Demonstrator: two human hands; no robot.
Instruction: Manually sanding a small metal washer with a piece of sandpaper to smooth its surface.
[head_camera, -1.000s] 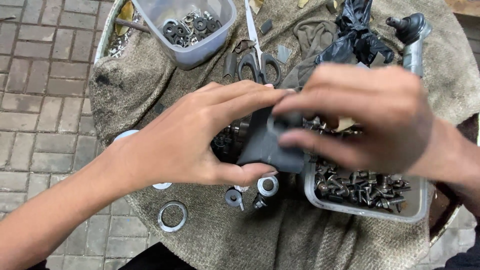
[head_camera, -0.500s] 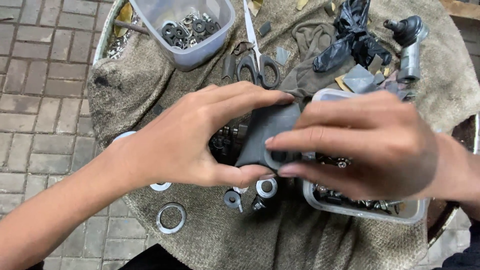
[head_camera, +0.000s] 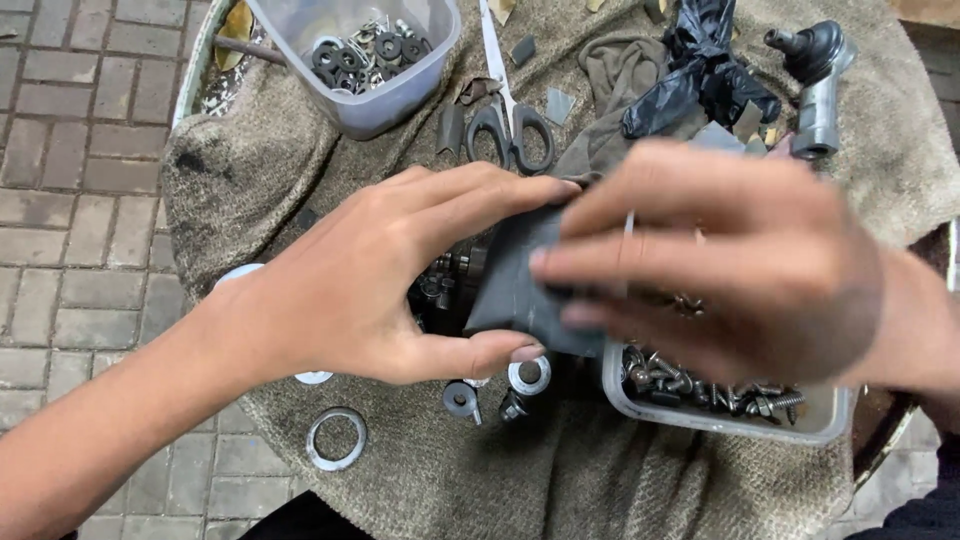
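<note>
Dark rubber sheet piece (head_camera: 520, 285), held above the burlap-covered work surface (head_camera: 300, 180) between both hands. Compared with a second ago, the right hand (head_camera: 720, 265) has slid leftward across the clear tub of bolts and screws (head_camera: 720, 400), so that it now covers most of the tub and overlaps more of the sheet; the left hand (head_camera: 370, 285) has hardly moved. The change suggests the grip on the sheet is being tightened or reset, not released.

Left hand: thumb beneath the sheet's lower edge, fingers laid over its upper edge, closed on it in a pinch. Right hand: fingers extended flat over the sheet's right part, pressing on it; whether the thumb clamps from below cannot be told, since the hand is blurred and hides that side.

A small dark cluster of metal parts (head_camera: 450, 285) shows just left of the sheet, behind the left fingers. Below the hands lie loose washers: a large ring (head_camera: 336, 438), a smaller ring (head_camera: 529, 375) and a dark one (head_camera: 459, 397). Farther off: scissors (head_camera: 510, 120), a second tub of washers (head_camera: 365, 60), crumpled black plastic (head_camera: 700, 75) and a ball-joint fitting (head_camera: 818, 80).
</note>
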